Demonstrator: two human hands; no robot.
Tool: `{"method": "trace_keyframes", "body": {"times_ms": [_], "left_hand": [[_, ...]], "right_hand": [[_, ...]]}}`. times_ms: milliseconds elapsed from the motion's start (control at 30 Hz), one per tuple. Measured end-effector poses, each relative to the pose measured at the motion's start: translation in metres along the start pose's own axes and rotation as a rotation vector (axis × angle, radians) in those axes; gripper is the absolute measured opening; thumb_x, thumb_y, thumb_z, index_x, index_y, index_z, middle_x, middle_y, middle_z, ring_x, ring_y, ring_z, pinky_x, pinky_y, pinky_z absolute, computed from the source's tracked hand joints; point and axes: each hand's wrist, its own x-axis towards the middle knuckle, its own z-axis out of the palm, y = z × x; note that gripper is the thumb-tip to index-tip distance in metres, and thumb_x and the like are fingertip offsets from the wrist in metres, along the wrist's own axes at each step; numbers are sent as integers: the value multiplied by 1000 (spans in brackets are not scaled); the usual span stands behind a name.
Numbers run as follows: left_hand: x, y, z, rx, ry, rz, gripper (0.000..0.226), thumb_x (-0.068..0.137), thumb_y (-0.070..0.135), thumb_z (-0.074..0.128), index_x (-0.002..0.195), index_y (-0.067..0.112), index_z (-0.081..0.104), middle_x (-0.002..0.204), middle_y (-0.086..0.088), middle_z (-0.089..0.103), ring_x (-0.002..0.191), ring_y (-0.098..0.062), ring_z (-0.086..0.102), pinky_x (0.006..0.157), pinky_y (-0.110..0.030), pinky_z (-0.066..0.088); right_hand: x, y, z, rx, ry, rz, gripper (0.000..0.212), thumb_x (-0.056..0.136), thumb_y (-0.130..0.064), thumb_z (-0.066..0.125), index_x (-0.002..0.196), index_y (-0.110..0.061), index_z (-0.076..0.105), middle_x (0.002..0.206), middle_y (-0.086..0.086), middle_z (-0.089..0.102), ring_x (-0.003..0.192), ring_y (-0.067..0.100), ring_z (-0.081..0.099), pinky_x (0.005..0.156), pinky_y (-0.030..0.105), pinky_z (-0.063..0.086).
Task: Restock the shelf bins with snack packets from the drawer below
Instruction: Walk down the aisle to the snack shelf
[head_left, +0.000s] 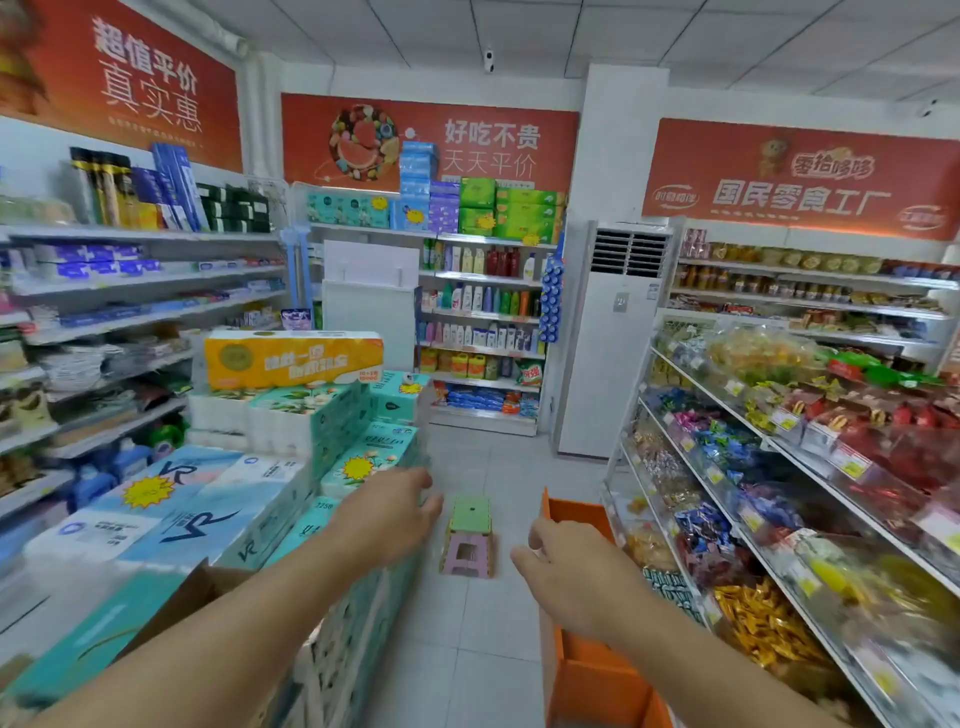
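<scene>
On my right runs a tiered shelf (737, 540) whose clear bins hold snack packets in blue, gold, red and yellow wrappers (758, 618). Under it an orange drawer (587, 670) stands pulled out into the aisle; what lies inside is hidden. My right hand (561, 566) hovers above the drawer's far end, fingers loosely curled, holding nothing. My left hand (387, 514) reaches forward over the aisle beside the tissue stacks, fingers apart and empty.
Stacked tissue and toilet-roll packs (249, 493) crowd the left side of the aisle. A small green and pink stool (469, 535) sits on the tiled floor ahead. A white standing air conditioner (608, 338) and toiletry shelves (483, 322) close the far end.
</scene>
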Motion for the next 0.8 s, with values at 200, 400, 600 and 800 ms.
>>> {"method": "trace_keyframes", "body": {"times_ms": [200, 400, 600, 800], "left_hand": [[76, -30, 27, -2, -82, 0, 42, 103, 50, 42, 130, 24, 61, 131, 0, 66, 116, -21, 61, 98, -41, 53], [139, -43, 64, 20, -110, 0, 36, 102, 49, 42, 116, 24, 65, 121, 0, 68, 109, -21, 62, 93, -39, 53], [207, -38, 107, 5, -70, -32, 39, 104, 47, 43, 128, 24, 63, 128, 2, 66, 115, -19, 61, 96, -36, 52], [277, -24, 147, 7, -85, -100, 44, 102, 48, 42, 135, 25, 59, 135, 1, 64, 120, -20, 60, 100, -38, 51]], "right_hand": [[68, 11, 12, 3, -20, 58, 35, 104, -53, 39, 111, -24, 58, 108, -4, 61, 95, 18, 60, 80, 38, 53], [132, 39, 22, 9, -35, 100, 41, 102, -56, 39, 118, -24, 60, 113, -3, 64, 99, 20, 62, 86, 43, 56], [214, 91, 32, 34, -65, 55, 36, 103, -51, 39, 118, -25, 59, 109, -5, 63, 97, 17, 62, 85, 42, 57], [297, 154, 32, 31, -115, 11, 40, 103, -51, 39, 122, -23, 59, 117, -1, 64, 102, 21, 63, 89, 43, 57]]}}
